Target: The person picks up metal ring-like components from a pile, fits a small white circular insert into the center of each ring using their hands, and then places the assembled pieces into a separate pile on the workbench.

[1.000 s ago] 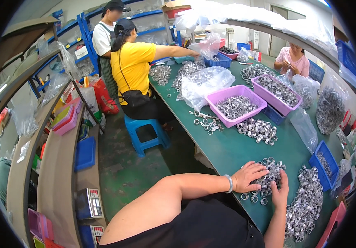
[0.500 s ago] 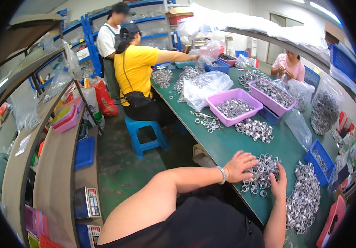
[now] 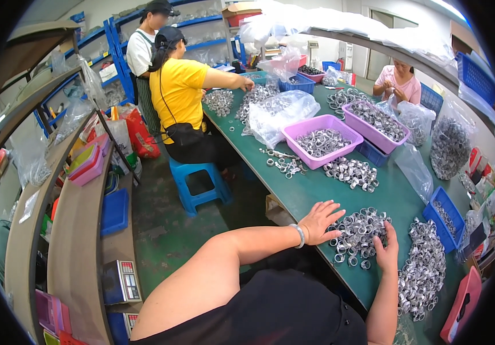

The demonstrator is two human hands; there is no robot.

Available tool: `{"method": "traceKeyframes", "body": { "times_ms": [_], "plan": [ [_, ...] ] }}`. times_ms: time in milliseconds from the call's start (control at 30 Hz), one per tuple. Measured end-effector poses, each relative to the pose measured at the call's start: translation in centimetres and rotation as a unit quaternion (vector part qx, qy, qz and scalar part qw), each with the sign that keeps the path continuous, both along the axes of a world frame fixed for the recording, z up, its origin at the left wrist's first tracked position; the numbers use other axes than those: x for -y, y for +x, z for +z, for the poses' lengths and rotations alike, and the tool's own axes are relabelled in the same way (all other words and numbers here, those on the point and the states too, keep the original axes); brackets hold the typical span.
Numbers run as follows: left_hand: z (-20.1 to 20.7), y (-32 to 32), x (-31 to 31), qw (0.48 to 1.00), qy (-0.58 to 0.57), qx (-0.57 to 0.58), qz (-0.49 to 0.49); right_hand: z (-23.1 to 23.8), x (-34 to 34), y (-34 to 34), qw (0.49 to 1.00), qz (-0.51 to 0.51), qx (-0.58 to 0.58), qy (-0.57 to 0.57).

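A pile of silver metal rings (image 3: 356,234) lies near the front of the green table. At its left side rests my left hand (image 3: 318,223), fingers spread, a bracelet on the wrist; the fingertips reach the pile's edge. My right hand (image 3: 386,251) is at the pile's right side with thumb and forefinger apart, its fingers curving along the rings. No ring shows gripped in either hand. Farther right, close to my right forearm, is a longer heap of silver rings (image 3: 422,270).
Beyond my hands are another ring pile (image 3: 351,173), a pink basin of rings (image 3: 323,163) and a second pink basin (image 3: 401,144). A blue basket (image 3: 440,238) stands right. A person in yellow (image 3: 181,86) sits on a blue stool (image 3: 198,187); a person in pink (image 3: 399,86) sits far right.
My left hand has slid left, off the top of the ring pile to its edge. The right hand stays almost in place. The person in yellow has drawn an arm back.
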State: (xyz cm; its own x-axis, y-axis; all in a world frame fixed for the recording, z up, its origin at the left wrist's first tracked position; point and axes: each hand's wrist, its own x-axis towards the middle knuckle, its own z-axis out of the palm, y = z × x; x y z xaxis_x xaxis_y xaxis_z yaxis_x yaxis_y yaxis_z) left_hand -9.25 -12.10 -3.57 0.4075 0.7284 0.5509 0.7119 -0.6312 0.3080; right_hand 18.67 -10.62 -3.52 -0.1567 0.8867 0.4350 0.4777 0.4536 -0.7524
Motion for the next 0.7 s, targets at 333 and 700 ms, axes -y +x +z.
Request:
{"method": "traceKeyframes", "body": {
  "times_ms": [333,700],
  "plan": [
    [0.1,-0.4,0.0,1.000,-0.011,-0.001,-0.005,-0.1,-0.3,-0.2,1.000,0.003,0.006,0.000],
    [0.0,-0.7,-0.7,1.000,0.002,-0.004,-0.007,0.7,0.0,-0.7,0.998,-0.005,0.062,0.032]
  ]
}}
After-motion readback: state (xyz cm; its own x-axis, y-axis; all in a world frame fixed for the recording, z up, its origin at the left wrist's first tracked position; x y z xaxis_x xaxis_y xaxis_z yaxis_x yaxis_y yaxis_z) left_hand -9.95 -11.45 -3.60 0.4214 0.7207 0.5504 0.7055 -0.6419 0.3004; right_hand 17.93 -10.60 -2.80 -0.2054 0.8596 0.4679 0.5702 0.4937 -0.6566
